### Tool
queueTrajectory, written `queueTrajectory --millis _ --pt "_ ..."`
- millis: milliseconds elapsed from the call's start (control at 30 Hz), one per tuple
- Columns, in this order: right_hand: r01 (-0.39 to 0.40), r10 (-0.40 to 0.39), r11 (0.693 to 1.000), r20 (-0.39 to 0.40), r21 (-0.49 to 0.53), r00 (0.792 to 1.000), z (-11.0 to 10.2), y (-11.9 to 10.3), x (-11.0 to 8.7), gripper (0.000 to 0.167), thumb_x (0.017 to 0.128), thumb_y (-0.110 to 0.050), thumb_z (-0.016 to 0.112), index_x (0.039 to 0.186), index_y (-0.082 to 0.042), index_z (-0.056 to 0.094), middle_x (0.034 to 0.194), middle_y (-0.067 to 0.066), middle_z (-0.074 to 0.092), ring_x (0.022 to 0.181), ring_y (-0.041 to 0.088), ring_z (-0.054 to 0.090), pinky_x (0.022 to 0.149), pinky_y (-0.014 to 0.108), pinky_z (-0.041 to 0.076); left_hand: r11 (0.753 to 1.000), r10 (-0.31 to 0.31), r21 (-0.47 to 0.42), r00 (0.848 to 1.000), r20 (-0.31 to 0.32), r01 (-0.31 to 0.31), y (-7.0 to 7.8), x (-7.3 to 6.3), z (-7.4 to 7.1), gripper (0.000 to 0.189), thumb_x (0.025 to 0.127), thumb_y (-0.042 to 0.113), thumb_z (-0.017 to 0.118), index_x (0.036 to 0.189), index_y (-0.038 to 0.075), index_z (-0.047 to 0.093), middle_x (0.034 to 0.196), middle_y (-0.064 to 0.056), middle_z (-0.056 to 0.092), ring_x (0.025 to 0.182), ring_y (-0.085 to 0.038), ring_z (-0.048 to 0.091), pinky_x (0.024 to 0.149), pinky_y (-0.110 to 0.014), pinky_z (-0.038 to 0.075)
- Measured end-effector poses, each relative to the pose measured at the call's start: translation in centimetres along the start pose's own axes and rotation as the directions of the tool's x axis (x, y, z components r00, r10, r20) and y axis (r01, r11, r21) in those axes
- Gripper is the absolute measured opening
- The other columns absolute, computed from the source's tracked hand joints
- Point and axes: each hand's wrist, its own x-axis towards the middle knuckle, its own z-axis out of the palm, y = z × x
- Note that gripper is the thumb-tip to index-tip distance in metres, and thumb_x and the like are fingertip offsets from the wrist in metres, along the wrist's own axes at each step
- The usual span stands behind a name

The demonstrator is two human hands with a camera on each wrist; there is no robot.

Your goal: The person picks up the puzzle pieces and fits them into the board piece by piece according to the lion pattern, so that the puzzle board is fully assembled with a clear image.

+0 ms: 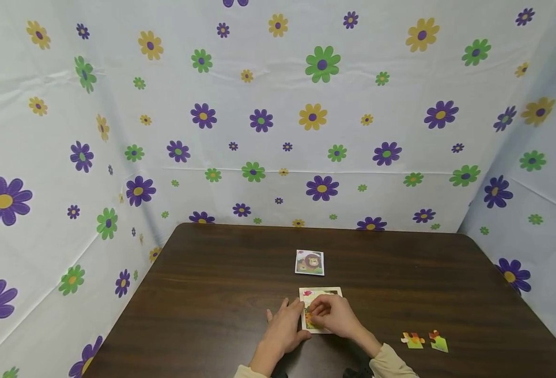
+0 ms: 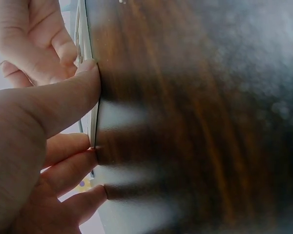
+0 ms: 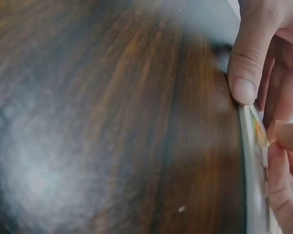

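Note:
A jigsaw puzzle board (image 1: 334,290) with a pale border lies on the table, its picture partly covered by hands. My left hand (image 1: 284,326) rests at its left side, fingers fairly straight; the thumb (image 2: 73,95) touches the board's near edge in the left wrist view. Over the picture, my right hand (image 1: 336,315) bends its fingers down, thumb and fingertips close together; whether a piece sits between them is hidden. Orange and green picture parts show beside its fingertips. Two loose puzzle pieces, a left one (image 1: 415,341) and a right one (image 1: 439,343), lie to the right.
Beyond the board lies a square card (image 1: 309,262) with a lion picture. The dark wooden table (image 1: 221,278) reaches back to a white curtain (image 1: 278,94) with purple, green and yellow flowers, which also hangs at both sides.

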Motion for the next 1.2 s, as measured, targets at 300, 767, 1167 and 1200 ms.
queueTrajectory --millis 300,767,1167,1200 --pt "0.005 -0.006 0.999 0.019 0.050 1.000 0.26 0.65 0.07 0.024 0.066 0.012 0.076 0.086 -0.001 0.069 0.079 0.008 0.070 0.069 0.015 0.067 0.061 0.023 0.053 1.000 0.003 -0.005 1.000 -0.012 -0.003 -0.01 0.04 0.04 0.060 0.073 0.029 0.083 0.125 0.008 0.059 0.134 -0.013 0.056 0.127 -0.042 0.046 0.087 -0.077 0.030" --pt "-0.005 0.006 1.000 -0.026 0.006 1.000 0.66 0.35 -0.19 0.025 0.068 0.012 0.075 0.089 0.001 0.069 0.082 0.008 0.070 0.072 0.012 0.067 0.064 0.022 0.054 1.000 0.001 -0.017 1.000 -0.006 -0.001 0.04 0.11 -0.21 0.061 0.074 0.029 0.082 0.126 0.008 0.059 0.135 -0.013 0.055 0.127 -0.041 0.045 0.089 -0.077 0.029" --pt "-0.047 0.047 0.998 -0.030 0.031 0.998 0.63 0.18 -0.37 0.026 0.066 0.012 0.075 0.088 0.000 0.068 0.080 0.006 0.070 0.070 0.012 0.066 0.062 0.021 0.052 1.000 -0.002 -0.003 1.000 0.010 0.002 0.18 0.10 -0.18 0.062 0.074 0.030 0.082 0.127 0.008 0.058 0.136 -0.013 0.055 0.128 -0.041 0.044 0.088 -0.077 0.030" --pt "-0.049 0.051 0.997 -0.025 0.067 0.998 0.67 0.32 -0.45 0.026 0.066 0.012 0.075 0.089 0.002 0.068 0.080 0.008 0.070 0.070 0.013 0.066 0.062 0.022 0.053 1.000 -0.003 -0.003 1.000 0.012 0.003 0.10 0.05 -0.06 0.062 0.074 0.030 0.082 0.127 0.008 0.058 0.136 -0.013 0.055 0.128 -0.042 0.045 0.088 -0.077 0.030"
